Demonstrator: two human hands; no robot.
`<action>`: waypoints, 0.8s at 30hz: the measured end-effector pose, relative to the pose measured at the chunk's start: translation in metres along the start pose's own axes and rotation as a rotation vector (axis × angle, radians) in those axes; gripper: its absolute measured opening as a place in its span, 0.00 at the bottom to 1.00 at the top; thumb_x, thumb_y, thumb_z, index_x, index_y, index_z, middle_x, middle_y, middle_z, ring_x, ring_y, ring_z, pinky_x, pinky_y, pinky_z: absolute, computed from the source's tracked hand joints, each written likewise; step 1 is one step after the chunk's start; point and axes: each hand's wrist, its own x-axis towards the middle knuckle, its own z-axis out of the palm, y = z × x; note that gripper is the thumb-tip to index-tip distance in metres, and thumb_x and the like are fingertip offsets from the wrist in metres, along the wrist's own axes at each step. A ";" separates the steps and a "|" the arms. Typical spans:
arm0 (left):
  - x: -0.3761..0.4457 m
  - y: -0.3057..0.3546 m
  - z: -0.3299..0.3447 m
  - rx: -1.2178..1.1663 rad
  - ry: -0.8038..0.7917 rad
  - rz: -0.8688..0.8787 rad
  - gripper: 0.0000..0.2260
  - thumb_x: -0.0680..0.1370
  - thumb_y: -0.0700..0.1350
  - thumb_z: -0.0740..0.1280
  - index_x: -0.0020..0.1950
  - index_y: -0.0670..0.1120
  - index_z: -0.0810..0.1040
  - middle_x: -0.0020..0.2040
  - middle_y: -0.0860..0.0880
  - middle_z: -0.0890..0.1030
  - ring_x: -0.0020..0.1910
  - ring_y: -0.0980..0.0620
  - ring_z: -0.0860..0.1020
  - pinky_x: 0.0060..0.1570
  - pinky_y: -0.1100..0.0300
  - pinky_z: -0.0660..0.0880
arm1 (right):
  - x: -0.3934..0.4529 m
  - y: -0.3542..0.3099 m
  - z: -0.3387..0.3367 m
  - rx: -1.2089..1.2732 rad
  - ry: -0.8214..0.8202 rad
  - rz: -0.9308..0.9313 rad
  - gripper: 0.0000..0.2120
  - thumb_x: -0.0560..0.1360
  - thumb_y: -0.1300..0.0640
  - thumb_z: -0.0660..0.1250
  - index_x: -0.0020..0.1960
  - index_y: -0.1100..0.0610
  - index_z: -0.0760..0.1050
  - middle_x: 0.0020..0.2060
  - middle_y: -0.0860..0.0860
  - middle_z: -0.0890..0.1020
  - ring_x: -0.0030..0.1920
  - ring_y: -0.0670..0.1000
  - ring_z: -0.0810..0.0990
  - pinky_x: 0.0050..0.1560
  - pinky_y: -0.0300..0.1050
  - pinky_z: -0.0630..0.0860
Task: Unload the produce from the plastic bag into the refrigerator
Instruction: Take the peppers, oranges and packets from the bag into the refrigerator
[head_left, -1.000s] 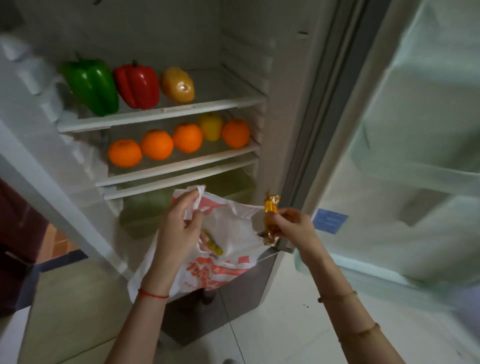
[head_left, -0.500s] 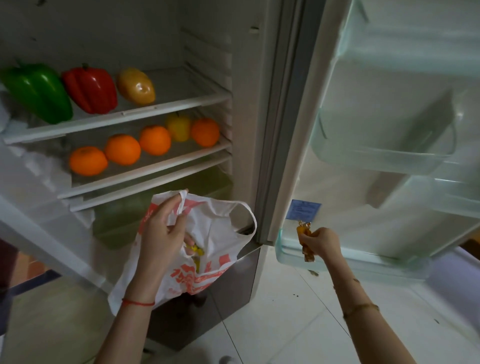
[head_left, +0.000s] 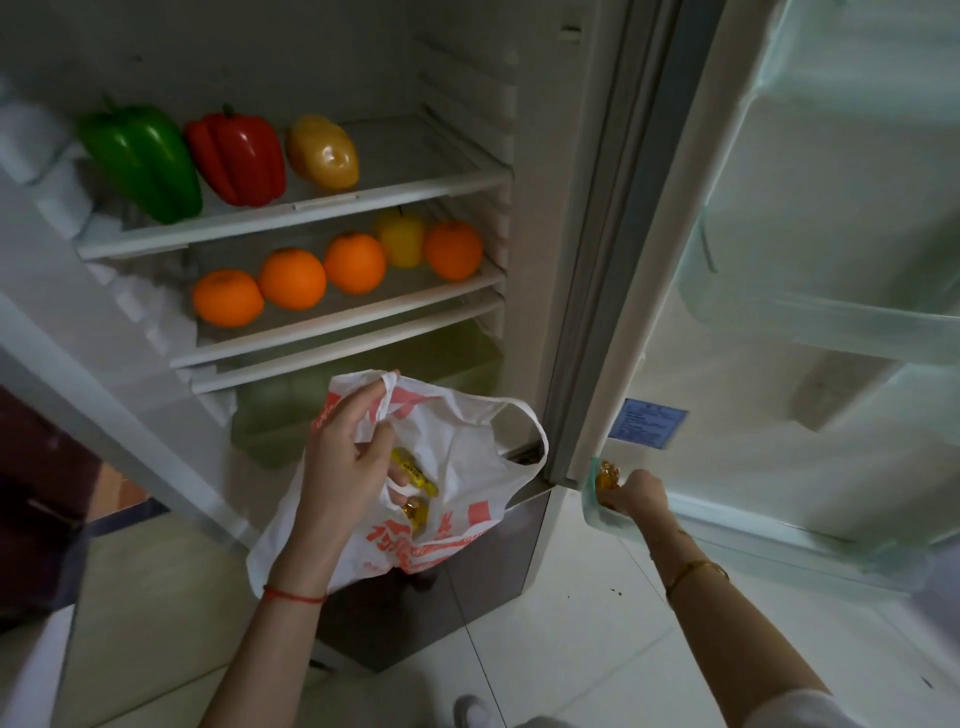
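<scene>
2 wrapped items (head_left: 415, 491) remain inside the plastic bag (head_left: 457, 467), pinched open by the left hand (head_left: 347, 457); right hand (head_left: 636, 491) clutches a light, crinkly packet (head_left: 607, 475) at the door bin (head_left: 592, 512)

Green pepper (head_left: 140, 161) at ten o'clock, red pepper (head_left: 239, 156) beside it; four oranges (head_left: 292, 278) below; white plastic bag (head_left: 457, 467) with red lettering; blue label (head_left: 647, 423).

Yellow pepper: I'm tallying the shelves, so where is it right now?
In the head view the yellow pepper sits at the back of the middle shelf, right of centre, tucked between two oranges.
</scene>
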 end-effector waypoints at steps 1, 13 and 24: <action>0.000 0.000 -0.001 -0.009 0.001 -0.007 0.21 0.80 0.36 0.61 0.64 0.61 0.70 0.54 0.44 0.81 0.29 0.50 0.82 0.30 0.64 0.79 | 0.001 0.001 0.000 -0.013 -0.016 -0.003 0.21 0.74 0.50 0.72 0.58 0.64 0.74 0.45 0.55 0.75 0.41 0.50 0.74 0.41 0.41 0.69; -0.002 -0.014 -0.009 -0.017 0.023 -0.047 0.20 0.80 0.40 0.63 0.70 0.55 0.71 0.61 0.47 0.80 0.44 0.48 0.83 0.37 0.61 0.81 | -0.069 -0.063 -0.049 -0.195 0.153 -0.364 0.15 0.74 0.50 0.68 0.39 0.62 0.78 0.36 0.58 0.82 0.41 0.58 0.82 0.43 0.48 0.80; -0.025 -0.021 -0.034 -0.045 0.016 -0.077 0.19 0.80 0.37 0.62 0.68 0.55 0.71 0.59 0.45 0.79 0.31 0.54 0.82 0.33 0.64 0.79 | -0.107 -0.164 0.078 -0.327 -0.292 -1.041 0.13 0.75 0.53 0.70 0.58 0.57 0.80 0.54 0.52 0.83 0.53 0.51 0.80 0.53 0.41 0.73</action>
